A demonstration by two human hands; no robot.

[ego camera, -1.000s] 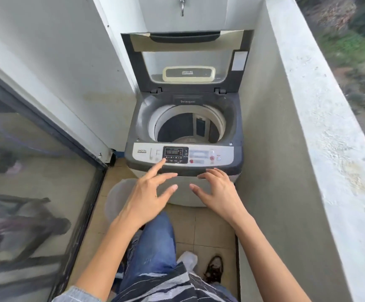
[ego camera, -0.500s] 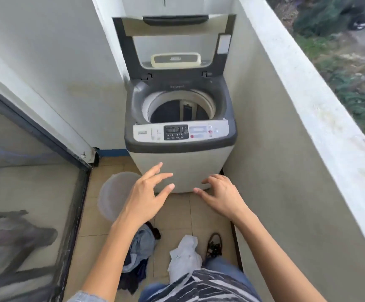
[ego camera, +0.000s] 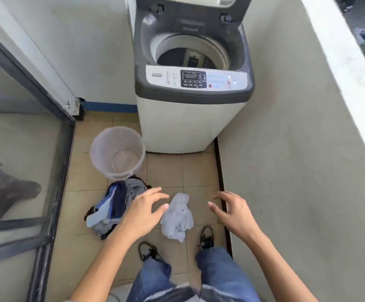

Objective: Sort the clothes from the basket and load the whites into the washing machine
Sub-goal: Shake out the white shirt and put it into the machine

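Narrow tiled balcony floor [ego camera: 166, 168]. Top-load washing machine [ego camera: 190, 118] at far end, lid raised, drum open. Clear plastic basket [ego camera: 117, 152] just left of it. Dark clothes pile [ego camera: 114, 205] and white garment [ego camera: 177, 216] on floor. Left hand [ego camera: 143, 211] and right hand [ego camera: 234, 212] spread wide, holding nothing, flanking white garment.

Your view cuts the washing machine's lid [ego camera: 231, 9] off at the top edge. The control panel [ego camera: 195, 79] labels are too blurred to read. Your left hand [ego camera: 143, 214] covers part of the dark pile [ego camera: 114, 205].
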